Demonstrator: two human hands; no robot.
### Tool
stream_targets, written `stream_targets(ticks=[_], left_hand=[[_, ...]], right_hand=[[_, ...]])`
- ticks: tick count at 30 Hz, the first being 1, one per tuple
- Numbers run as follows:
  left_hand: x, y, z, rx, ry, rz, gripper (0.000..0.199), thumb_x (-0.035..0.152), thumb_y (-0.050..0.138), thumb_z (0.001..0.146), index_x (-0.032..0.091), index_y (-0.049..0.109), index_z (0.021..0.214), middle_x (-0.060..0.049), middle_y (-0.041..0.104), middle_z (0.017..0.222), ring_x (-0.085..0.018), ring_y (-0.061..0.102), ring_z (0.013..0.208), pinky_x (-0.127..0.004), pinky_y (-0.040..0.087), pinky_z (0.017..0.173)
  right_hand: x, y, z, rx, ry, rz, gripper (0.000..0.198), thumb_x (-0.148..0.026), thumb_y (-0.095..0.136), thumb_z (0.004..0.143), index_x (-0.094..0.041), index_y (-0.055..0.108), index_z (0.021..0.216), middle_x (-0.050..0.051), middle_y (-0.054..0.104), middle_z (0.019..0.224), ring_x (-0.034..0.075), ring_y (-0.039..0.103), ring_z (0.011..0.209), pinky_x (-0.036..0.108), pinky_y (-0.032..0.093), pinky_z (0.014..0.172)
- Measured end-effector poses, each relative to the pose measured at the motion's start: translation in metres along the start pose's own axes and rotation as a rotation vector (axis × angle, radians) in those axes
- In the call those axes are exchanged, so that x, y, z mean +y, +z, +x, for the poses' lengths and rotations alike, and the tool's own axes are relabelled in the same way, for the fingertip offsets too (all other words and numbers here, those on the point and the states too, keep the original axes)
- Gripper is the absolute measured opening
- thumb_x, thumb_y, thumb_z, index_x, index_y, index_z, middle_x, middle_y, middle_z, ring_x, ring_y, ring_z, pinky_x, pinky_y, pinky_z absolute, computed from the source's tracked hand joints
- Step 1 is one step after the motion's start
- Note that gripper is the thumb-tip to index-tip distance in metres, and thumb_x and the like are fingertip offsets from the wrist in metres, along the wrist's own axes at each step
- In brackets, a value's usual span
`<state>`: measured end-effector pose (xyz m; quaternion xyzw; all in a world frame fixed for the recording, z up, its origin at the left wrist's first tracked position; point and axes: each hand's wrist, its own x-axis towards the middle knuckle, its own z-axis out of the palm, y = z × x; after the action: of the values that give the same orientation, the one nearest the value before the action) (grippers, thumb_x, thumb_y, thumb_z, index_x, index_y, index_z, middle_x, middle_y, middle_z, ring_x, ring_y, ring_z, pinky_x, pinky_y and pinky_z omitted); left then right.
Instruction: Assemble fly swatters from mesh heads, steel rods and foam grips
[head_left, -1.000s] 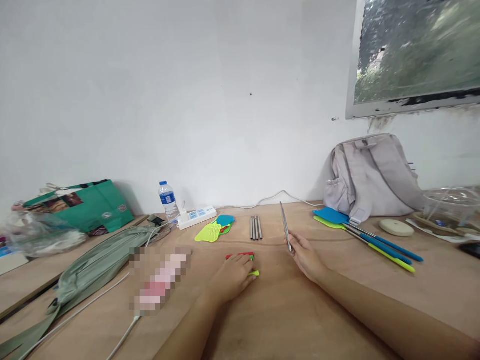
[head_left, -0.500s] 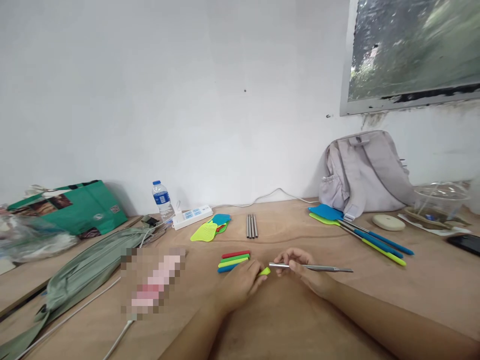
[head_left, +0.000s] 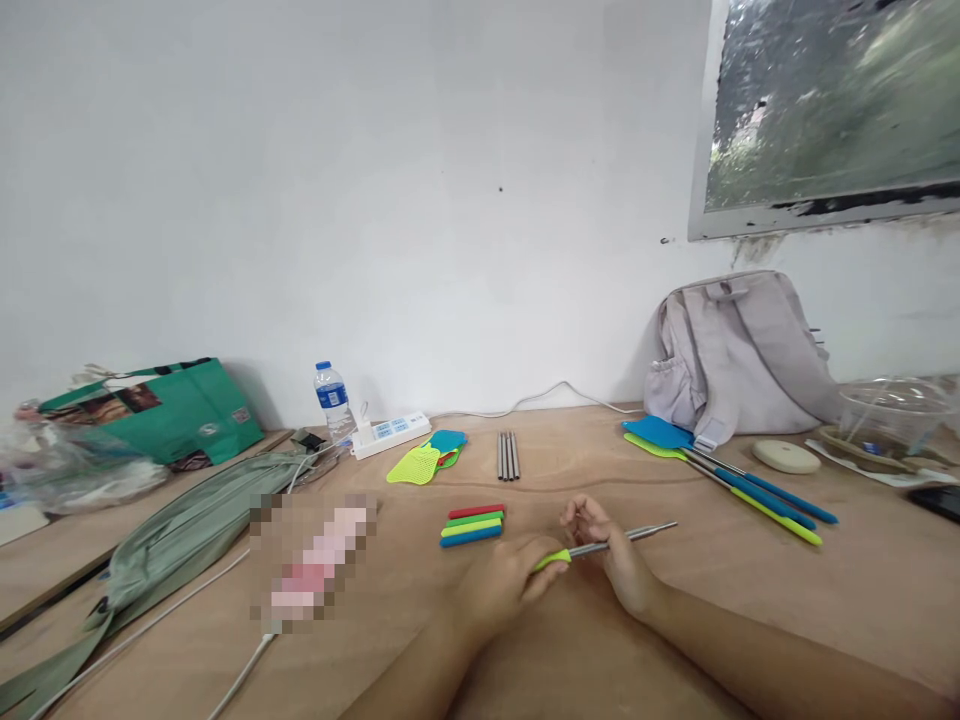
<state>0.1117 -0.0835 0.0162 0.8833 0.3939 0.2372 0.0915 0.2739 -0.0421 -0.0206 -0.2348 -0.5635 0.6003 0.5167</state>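
Observation:
My left hand [head_left: 506, 580] is closed around a yellow-green handle sleeve [head_left: 553, 560]. A thin metal rod [head_left: 652, 530] meets the sleeve's open end and slants up to the right, its far part narrower. My right hand [head_left: 611, 550] holds the rod between thumb and palm, fingers loosely curled. Just beyond my left hand lie several coloured handle sleeves [head_left: 472, 526] in red, green, yellow and blue. Several metal rods [head_left: 508, 456] lie side by side farther back. Fly swatter heads [head_left: 416, 462] in yellow, blue and other colours are piled left of them.
At the right, several assembled fly swatters [head_left: 739, 485] lie before a grey backpack [head_left: 742, 350]. A round cream case [head_left: 786, 457] and plastic bowl [head_left: 892, 415] are beyond. Leftward stand a power strip [head_left: 390, 434], water bottle [head_left: 331, 400], green bag [head_left: 172, 415] and grey-green pouch [head_left: 195, 515].
The metal rod has come up against the yellow-green sleeve, closing the gap between them. My left hand has moved right, away from the coloured sleeves. The view has shifted slightly.

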Motion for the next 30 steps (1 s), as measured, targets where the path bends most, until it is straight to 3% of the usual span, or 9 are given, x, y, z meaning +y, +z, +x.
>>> stream_targets(ticks=[6,12,15,20,25,30], left_hand=[[0.005,0.012,0.0,0.088,0.182,-0.061,0.026,0.029,0.036,0.088,0.02,0.057,0.102,-0.004,0.065,0.095,-0.013,0.059,0.087,-0.021,0.045,0.077],[0.012,0.01,-0.002,0.179,0.303,0.027,0.024,0.028,0.039,0.087,0.017,0.059,0.095,-0.005,0.066,0.085,-0.012,0.061,0.077,-0.019,0.047,0.07],[0.017,0.012,-0.003,0.199,0.319,0.043,0.027,0.029,0.036,0.088,0.016,0.059,0.088,-0.005,0.066,0.081,-0.012,0.061,0.075,-0.019,0.047,0.068],[0.018,0.023,-0.004,0.209,0.219,0.024,0.025,0.029,0.037,0.087,0.017,0.059,0.083,-0.005,0.065,0.073,-0.012,0.06,0.069,-0.019,0.045,0.062],[0.006,0.012,0.003,0.142,-0.031,0.027,0.019,0.028,0.042,0.084,0.019,0.058,0.087,-0.002,0.065,0.078,-0.013,0.059,0.069,-0.021,0.041,0.059],[-0.013,-0.007,0.003,0.166,-0.14,0.087,0.021,0.034,0.045,0.082,0.018,0.059,0.078,-0.002,0.064,0.072,-0.014,0.057,0.064,-0.022,0.036,0.056]], right_hand=[[0.009,0.028,-0.015,0.139,0.009,0.022,0.011,-0.029,0.041,0.063,-0.023,0.04,0.072,-0.003,0.04,0.063,0.012,0.039,0.055,0.022,0.033,0.048],[0.003,0.037,-0.024,0.095,-0.05,0.112,0.017,-0.034,0.045,0.063,-0.024,0.042,0.077,-0.001,0.046,0.067,0.014,0.045,0.057,0.023,0.037,0.045],[0.002,0.039,-0.025,0.091,-0.109,0.132,0.018,-0.032,0.045,0.061,-0.024,0.045,0.077,0.0,0.049,0.071,0.016,0.048,0.063,0.026,0.041,0.051],[0.007,0.041,-0.023,0.172,-0.201,0.149,0.014,-0.027,0.045,0.058,-0.023,0.047,0.071,0.0,0.05,0.07,0.015,0.048,0.066,0.027,0.042,0.061],[0.004,0.035,-0.006,0.208,0.092,0.15,0.018,-0.037,0.054,0.066,-0.022,0.043,0.067,-0.006,0.041,0.052,0.008,0.036,0.041,0.019,0.028,0.036],[-0.002,0.019,0.008,0.309,0.146,0.397,0.029,-0.044,0.053,0.068,-0.02,0.04,0.06,-0.008,0.039,0.048,0.005,0.029,0.033,0.018,0.024,0.032]])
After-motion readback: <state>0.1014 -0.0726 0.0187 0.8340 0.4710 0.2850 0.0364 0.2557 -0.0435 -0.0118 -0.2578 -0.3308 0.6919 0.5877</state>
